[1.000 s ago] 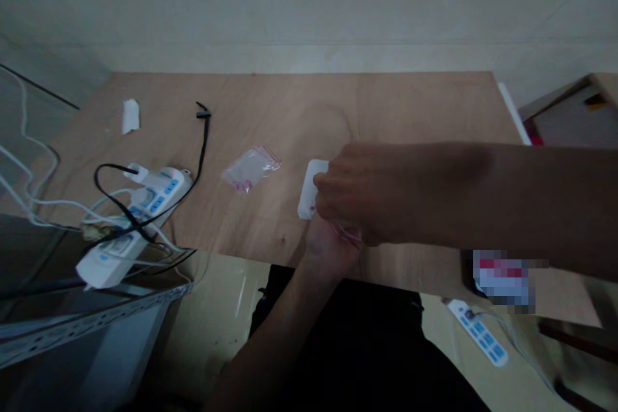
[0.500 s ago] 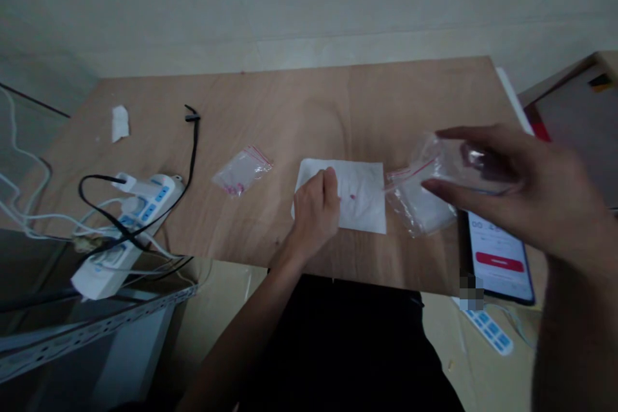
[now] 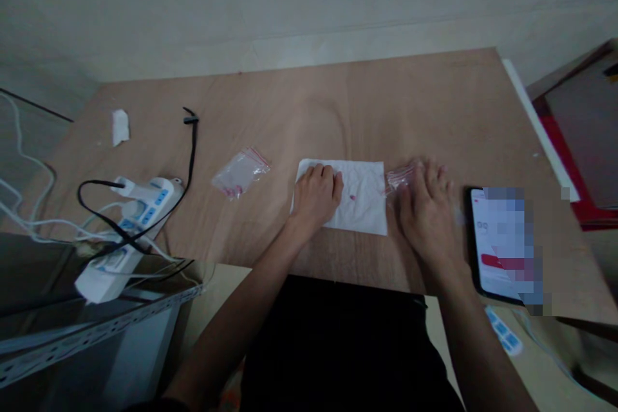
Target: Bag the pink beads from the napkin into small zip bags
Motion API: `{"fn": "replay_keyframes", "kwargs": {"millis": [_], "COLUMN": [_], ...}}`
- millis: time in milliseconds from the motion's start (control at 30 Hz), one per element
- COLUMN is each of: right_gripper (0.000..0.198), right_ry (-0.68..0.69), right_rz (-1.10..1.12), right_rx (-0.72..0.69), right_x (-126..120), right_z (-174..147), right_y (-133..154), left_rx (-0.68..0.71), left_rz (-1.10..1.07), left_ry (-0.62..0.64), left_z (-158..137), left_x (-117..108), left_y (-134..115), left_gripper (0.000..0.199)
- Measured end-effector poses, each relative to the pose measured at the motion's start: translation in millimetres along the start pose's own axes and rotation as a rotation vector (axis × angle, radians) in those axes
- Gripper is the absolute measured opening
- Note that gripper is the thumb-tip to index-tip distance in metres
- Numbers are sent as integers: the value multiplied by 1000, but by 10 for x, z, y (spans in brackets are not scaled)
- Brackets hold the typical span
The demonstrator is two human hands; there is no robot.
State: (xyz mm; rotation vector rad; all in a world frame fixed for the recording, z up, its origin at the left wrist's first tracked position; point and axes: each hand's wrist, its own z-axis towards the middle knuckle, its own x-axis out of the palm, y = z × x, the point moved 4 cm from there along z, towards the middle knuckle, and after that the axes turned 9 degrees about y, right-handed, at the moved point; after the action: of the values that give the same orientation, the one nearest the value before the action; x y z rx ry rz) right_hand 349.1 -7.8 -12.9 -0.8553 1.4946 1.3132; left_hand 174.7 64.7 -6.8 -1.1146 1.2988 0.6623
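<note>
My left hand (image 3: 317, 196) rests on the left part of a white paper sheet (image 3: 369, 212), its fingers curled down and close together; whatever lies under them is hidden. A small pinkish-red piece (image 3: 352, 197) sits on the sheet, right of that hand. My right hand (image 3: 427, 209) lies over clear zip bags (image 3: 400, 177) just right of the sheet, its fingers stretched out and a little apart, covering most of the plastic. Another clear zip bag (image 3: 241, 170), with small pink pieces in its lower corner, lies on the table to the left.
A phone (image 3: 499, 248) lies right of my right hand. On the left, a white power strip (image 3: 130, 238) with plugs and a black cable (image 3: 194, 148) takes up the table's edge. A white scrap (image 3: 120, 127) lies farther back. The wooden table (image 3: 270, 109) meets a wall behind.
My right hand has come down and left, from holding a plastic bag raised above the table to lying on the bags. My left hand has turned from thumb-up fist to knuckles-up on the sheet.
</note>
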Motion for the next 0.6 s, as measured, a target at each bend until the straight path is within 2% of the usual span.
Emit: {"fn": "replay_keyframes", "kwargs": {"millis": [100,300,433,500,600], "right_gripper": [58,59,61,60,60], "right_ry": [34,-14,-47,-95,-146], "right_rz": [-23,0,57,90,110], "right_rx": [8,2,-4,-4,-6], "right_x": [110,126,100,69,23], "right_z": [-7,-30,-37,-48,-72], "right_y": [0,-8,-36,-47,-51], "left_rx": [11,23,27,-43,-295], "left_rz": [10,-69,-160,-174,-127], "left_ry": [-11,-61,-159,-258,-352], "left_z": [1,-3,-75,-144,-237], "left_x": [4,12,-132,-268,-457], "left_y": [26,86,207,379,759], "left_gripper": [32,33,30,27,29]}}
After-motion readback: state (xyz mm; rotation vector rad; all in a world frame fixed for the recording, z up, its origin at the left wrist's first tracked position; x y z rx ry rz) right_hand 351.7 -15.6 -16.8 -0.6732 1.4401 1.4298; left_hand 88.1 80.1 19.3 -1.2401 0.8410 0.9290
